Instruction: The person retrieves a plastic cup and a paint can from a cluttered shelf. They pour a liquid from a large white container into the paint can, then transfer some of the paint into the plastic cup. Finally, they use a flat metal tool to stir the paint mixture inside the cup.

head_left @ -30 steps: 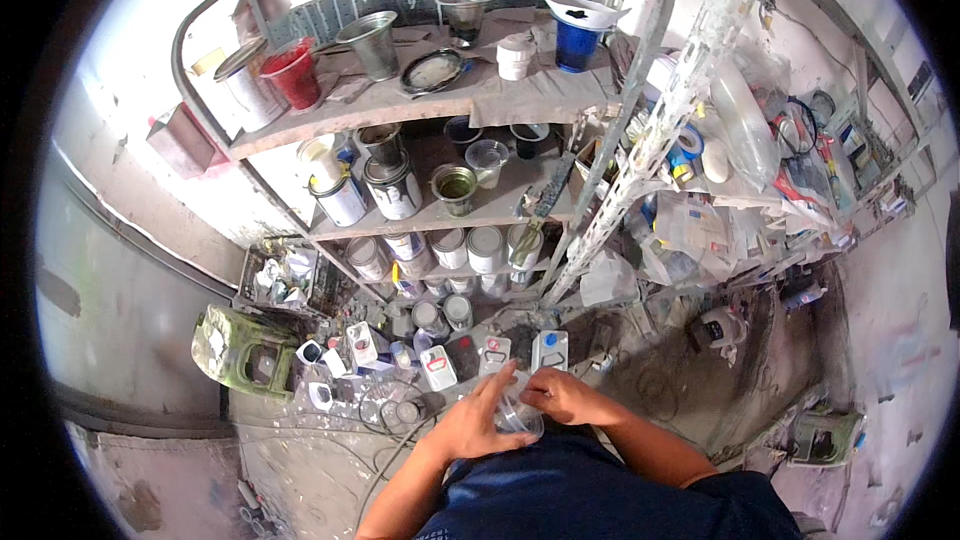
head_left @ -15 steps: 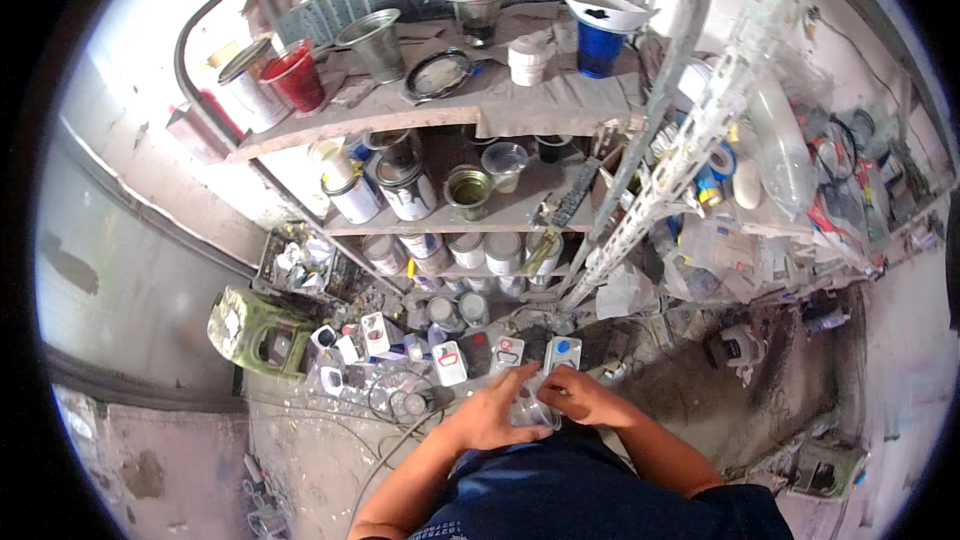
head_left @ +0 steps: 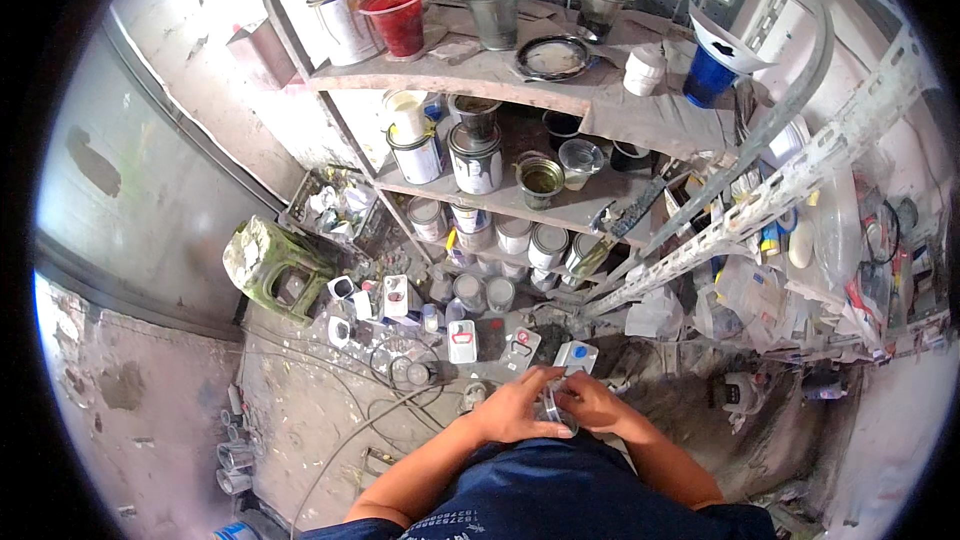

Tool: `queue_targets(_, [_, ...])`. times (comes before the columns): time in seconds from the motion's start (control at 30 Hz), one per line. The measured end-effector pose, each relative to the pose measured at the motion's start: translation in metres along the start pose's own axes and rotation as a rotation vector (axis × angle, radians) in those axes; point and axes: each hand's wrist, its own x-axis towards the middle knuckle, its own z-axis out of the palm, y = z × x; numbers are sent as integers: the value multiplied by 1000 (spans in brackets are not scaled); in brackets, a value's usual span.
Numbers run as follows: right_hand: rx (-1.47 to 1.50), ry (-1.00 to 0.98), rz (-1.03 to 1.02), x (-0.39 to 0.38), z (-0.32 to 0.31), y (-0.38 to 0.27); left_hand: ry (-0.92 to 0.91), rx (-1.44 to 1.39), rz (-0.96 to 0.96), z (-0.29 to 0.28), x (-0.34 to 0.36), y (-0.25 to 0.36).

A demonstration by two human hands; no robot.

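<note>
Both hands meet low centre, in front of the torso. Left hand (head_left: 515, 408) and right hand (head_left: 592, 405) each have their grip wrapped on a small clear container (head_left: 556, 410) held between them. Just beyond: white tins (head_left: 463, 340) on the floor. Paint cans (head_left: 475, 155) on the far shelf (head_left: 520, 202).

Bare forearms, seemingly dark-blue shirt

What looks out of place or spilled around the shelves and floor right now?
Both hands, left hand and right hand, hold a small clear container steadily. A green plastic stool lies tipped on the floor, smeared with paint. Loose cables trail across the paint-spattered floor.
</note>
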Motion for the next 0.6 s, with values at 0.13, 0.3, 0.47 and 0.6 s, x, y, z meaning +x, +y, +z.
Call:
queue_targets(0.13, [123, -81, 259, 9, 8, -6, 16, -25, 74, -9, -9, -15])
queue_targets(0.3, [62, 110, 270, 13, 28, -13, -4, 2, 151, -24, -17, -37])
queue_targets(0.47, [6, 148, 321, 24, 43, -28, -150, 58, 133, -44, -17, -57])
queue_targets(0.6, [-83, 213, 439, 21, 66, -6, -224, -5, 132, -45, -10, -84])
